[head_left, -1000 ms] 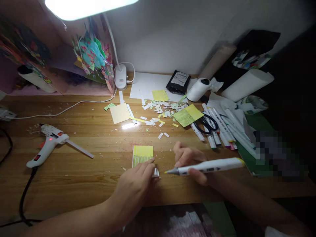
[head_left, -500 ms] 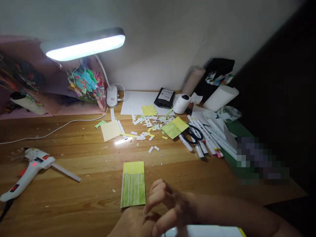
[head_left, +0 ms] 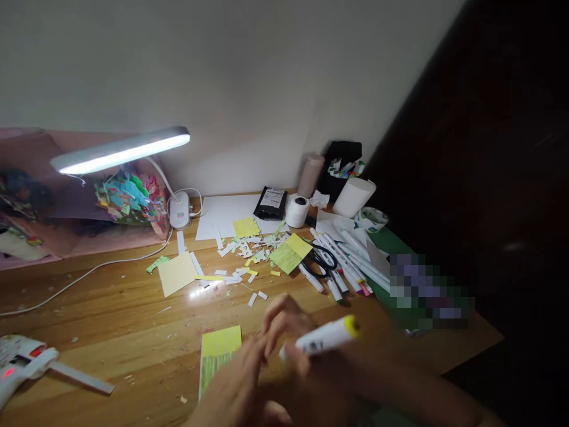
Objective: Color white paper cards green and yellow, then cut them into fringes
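A white marker with a yellow end (head_left: 329, 337) is held in my right hand (head_left: 297, 338), its fingers curled round it, low in the view. Beside it, my left hand (head_left: 242, 376) reaches up from the bottom edge, close to the right fingers; its fingertips are partly hidden and blurred. Just left of my hands a striped yellow and green card (head_left: 217, 350) lies on the wooden table, its lower right part covered by my left hand.
White and yellow paper scraps (head_left: 249, 252), a two-tone card (head_left: 291, 254), black-handled scissors (head_left: 326, 261) and several markers (head_left: 347, 261) lie farther back. A glue gun (head_left: 26, 367) is at the left. The lit lamp (head_left: 124, 153) stands at the back left.
The view has shifted, so the table objects appear lower and farther left. The marker has come into clear sight in my right hand, and my left hand now overlaps the striped card.
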`<state>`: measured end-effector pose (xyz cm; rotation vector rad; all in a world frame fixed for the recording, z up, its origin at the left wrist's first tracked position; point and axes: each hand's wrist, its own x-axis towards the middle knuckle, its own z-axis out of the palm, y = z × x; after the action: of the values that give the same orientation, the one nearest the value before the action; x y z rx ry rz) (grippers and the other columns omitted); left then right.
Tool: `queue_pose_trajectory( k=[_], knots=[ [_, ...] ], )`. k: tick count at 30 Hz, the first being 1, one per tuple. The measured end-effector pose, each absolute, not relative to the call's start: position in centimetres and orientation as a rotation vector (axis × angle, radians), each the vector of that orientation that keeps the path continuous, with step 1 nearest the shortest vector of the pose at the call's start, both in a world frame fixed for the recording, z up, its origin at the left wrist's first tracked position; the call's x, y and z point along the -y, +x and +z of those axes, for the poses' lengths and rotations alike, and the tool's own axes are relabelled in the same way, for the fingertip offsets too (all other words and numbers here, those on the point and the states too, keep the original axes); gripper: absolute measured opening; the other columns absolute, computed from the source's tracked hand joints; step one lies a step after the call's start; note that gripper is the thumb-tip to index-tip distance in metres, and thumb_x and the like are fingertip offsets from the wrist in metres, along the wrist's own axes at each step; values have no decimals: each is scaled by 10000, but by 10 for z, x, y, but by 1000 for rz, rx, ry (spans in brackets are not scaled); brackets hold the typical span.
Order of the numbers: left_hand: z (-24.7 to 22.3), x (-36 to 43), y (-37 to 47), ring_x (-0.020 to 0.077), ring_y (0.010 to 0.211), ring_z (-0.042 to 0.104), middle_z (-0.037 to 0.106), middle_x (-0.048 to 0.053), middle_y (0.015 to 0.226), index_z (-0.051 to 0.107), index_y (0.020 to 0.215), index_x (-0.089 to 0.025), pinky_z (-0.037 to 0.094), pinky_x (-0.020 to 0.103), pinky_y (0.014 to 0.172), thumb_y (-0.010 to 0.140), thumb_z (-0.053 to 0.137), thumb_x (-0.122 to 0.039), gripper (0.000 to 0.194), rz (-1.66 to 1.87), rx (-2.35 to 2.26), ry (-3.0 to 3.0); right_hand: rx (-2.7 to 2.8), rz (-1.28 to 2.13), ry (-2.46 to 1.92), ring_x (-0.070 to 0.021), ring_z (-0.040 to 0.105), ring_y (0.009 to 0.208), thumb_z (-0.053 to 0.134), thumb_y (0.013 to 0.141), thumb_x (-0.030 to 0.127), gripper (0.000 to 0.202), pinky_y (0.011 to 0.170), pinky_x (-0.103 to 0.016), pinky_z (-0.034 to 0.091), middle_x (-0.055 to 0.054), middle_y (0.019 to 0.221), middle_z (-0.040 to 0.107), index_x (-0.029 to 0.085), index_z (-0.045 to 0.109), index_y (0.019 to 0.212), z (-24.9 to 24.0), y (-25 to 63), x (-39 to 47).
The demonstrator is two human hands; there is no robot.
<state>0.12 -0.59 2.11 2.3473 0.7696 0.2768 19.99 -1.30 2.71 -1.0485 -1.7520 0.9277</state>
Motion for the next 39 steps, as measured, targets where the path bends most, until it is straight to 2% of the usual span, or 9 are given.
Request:
queue_pose_trajectory(
  k=[3,6,15,18,23,27,32,35,39],
  knots=[
    [20,-24,-11,282,1170,458,484,91,1312,383,1302,-264,426,416,947,647,696,-145,736,144,-757,2486,1519,622,-1556,-155,513,584,368,869,349,160,577,-271,430,23,666,522,244,472,930,42,249,-15],
    [5,-47,-21,272,1106,472,574,44,1162,573,1056,-259,414,398,902,633,663,-81,467,22,-573,2648,1514,443,-1884,-169,572,688,453,833,257,250,631,-273,439,-24,813,588,191,409,1070,41,311,-33],
    [8,-65,-18,186,804,492,606,8,755,619,687,-204,318,288,751,715,644,-128,85,7,-577,2575,1701,26,-2238,-302,480,1071,492,827,202,234,927,-407,337,-170,1120,509,136,564,1040,35,348,-38],
    [26,-65,-31,171,726,487,595,-12,705,604,653,-195,307,264,673,631,717,-231,120,147,-710,2322,1857,83,-2218,-257,531,995,552,802,245,208,869,-333,381,-127,1022,576,145,587,981,30,328,-52],
    [30,-79,-47,172,694,471,548,2,723,526,755,-195,340,266,644,859,407,-485,330,578,-1147,1910,1966,191,-2271,-230,596,879,609,702,171,233,709,-266,407,-127,935,637,118,591,928,23,308,-77],
    [15,-93,-48,207,726,529,580,21,727,495,725,-195,405,295,666,758,416,-653,466,814,-1305,1538,1954,252,-2366,-247,627,735,608,677,234,189,597,-273,401,-108,795,664,133,598,837,43,313,-72],
    [11,-86,-44,230,703,629,673,69,775,578,840,-168,488,331,653,641,620,-591,469,824,-1170,1198,1647,159,-2497,-341,615,874,629,637,314,351,706,-373,446,-171,934,644,133,568,932,77,339,-32],
    [16,-77,-43,247,814,658,690,111,937,581,981,-146,509,321,701,545,768,-462,570,840,-1112,1086,1190,277,-2255,-293,619,797,598,653,347,359,629,-360,474,-130,920,632,184,537,966,80,332,-15],
    [17,-71,-43,273,916,649,674,142,1037,580,1007,-124,514,323,744,520,805,-441,623,922,-1136,1022,973,899,-1564,-172,545,586,657,628,388,382,443,-256,415,-20,756,574,229,517,947,64,262,-19]
  ],
)
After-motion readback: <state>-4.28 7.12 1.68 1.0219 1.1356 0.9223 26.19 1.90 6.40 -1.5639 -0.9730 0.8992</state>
